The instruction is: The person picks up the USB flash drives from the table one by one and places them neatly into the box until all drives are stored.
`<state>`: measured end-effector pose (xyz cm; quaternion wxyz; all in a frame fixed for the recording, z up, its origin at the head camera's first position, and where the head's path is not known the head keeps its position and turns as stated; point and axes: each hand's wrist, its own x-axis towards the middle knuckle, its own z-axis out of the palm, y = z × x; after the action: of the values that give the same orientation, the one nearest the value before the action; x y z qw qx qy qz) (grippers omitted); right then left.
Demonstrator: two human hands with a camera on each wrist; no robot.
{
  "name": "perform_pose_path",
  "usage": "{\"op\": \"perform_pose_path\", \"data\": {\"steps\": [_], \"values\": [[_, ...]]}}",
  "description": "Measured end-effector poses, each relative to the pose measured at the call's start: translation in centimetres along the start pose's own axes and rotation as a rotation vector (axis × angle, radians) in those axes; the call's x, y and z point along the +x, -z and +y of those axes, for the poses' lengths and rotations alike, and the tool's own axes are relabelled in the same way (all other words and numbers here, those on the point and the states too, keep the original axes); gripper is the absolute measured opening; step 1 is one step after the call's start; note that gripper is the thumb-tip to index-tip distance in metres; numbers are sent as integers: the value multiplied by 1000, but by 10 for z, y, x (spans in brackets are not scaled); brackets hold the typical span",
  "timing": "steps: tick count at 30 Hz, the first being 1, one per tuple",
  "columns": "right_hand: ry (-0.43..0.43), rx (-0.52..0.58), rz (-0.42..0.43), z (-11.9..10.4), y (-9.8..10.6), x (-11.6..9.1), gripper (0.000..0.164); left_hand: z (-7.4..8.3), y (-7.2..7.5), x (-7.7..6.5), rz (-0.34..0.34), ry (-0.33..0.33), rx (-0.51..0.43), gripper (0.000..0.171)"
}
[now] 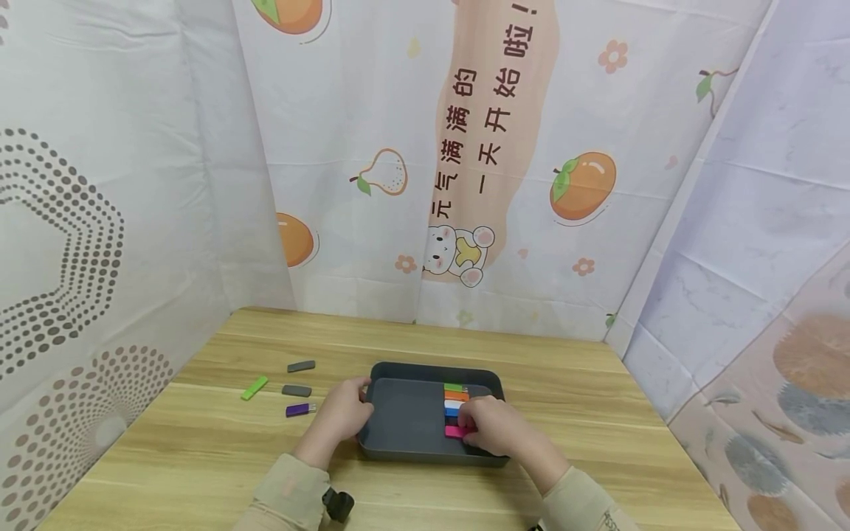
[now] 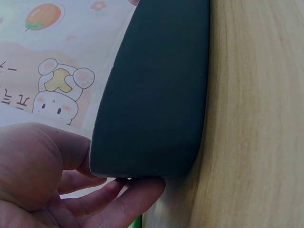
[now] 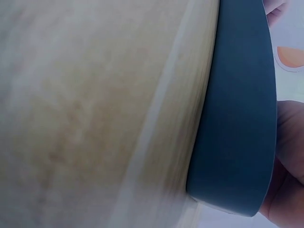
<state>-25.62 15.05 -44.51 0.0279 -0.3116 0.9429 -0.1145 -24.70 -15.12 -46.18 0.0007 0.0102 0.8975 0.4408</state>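
A dark grey rectangular tray (image 1: 405,446) lies on the table. My left hand (image 1: 347,408) grips its left end, with the thumb at the rim and fingers against the outer wall, as the left wrist view shows. Inside the tray, my right hand (image 1: 494,425) pinches a pink USB stick (image 1: 455,431) at its right end. Above that stick, a column holds a blue stick (image 1: 454,412), a white stick (image 1: 453,404), an orange stick (image 1: 456,396) and a green stick (image 1: 454,387). My right fingers partly cover the column. The tray wall hides the sticks in the right wrist view.
Left of the tray on the wooden table (image 1: 571,383) lie a purple USB stick (image 1: 297,409) with a metal plug, two grey sticks, one nearer (image 1: 296,390) and one farther (image 1: 301,366), and a bright green stick (image 1: 254,388). Printed curtains (image 1: 372,110) enclose the table's back and sides.
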Motion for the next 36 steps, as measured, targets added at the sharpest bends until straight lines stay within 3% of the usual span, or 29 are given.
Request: {"op": "perform_pose_path", "data": {"steps": [9,20,27,36], "values": [[61,89,102,8,9,-1,14,0,1,1,0,11,4,51],[66,186,285,7,43,-14,13,16,7,-3,52,-5,97,49],[-19,225,434,4,63,-23,31,26,18,-3,56,-10,131,48],[-117,309,513,7,84,-28,55,37,39,6,41,-59,167,54]]}}
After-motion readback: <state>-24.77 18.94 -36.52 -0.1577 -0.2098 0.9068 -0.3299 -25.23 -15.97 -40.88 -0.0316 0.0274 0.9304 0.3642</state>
